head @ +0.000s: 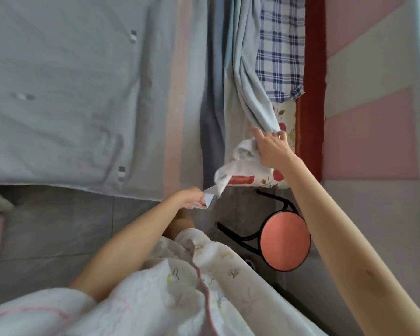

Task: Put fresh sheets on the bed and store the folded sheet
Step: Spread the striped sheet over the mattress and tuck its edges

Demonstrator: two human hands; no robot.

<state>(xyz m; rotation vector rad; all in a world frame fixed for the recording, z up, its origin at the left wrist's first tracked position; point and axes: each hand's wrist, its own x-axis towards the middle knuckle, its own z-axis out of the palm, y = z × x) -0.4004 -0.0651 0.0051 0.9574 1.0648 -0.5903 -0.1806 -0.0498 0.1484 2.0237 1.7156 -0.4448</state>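
Observation:
A pale blue sheet (58,93) with pink and dark blue stripes covers the bed across the top left. Its right edge is bunched up, and my right hand (272,149) grips that bunch at the bed's corner, over a floral mattress (280,175). My left hand (193,198) pinches a pale corner of the cloth (210,196) just below the bed's edge. A blue checked underlay (280,49) shows beneath the lifted sheet, next to a red bed frame (313,69).
A round stool with a coral seat (285,241) and black legs stands on the grey tiled floor (58,226) right of my body. A pink and cream wall (374,93) runs along the right. My pale patterned clothing fills the bottom.

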